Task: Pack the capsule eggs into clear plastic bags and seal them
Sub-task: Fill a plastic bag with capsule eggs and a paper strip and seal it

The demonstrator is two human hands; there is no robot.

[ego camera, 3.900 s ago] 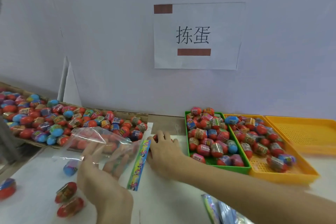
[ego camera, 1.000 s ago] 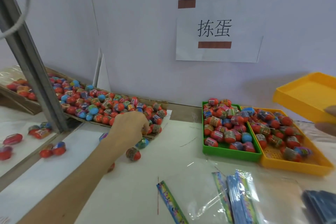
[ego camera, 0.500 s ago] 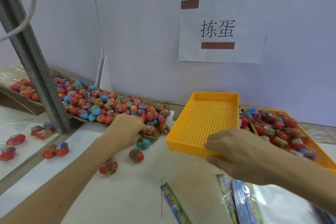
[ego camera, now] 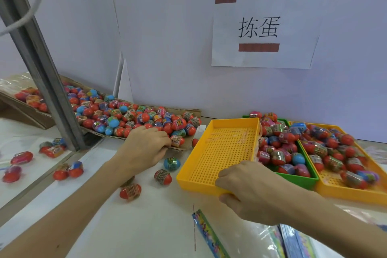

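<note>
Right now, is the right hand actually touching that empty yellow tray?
Touching. In the head view the right hand grips the near rim of the empty yellow tray, fingers curled over its edge and thumb underneath.

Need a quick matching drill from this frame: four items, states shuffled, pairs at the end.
Items
1. empty yellow tray
2. green tray
3. cardboard tray
4. loose blue egg

States
A. lying on the white table, beside the left hand
B. held at its near edge by the right hand
C. full of eggs, between two yellow trays
D. heaped with eggs, left hand reaching in at its near edge

Pairs: 1-B, 2-C, 3-D, 4-A
</note>
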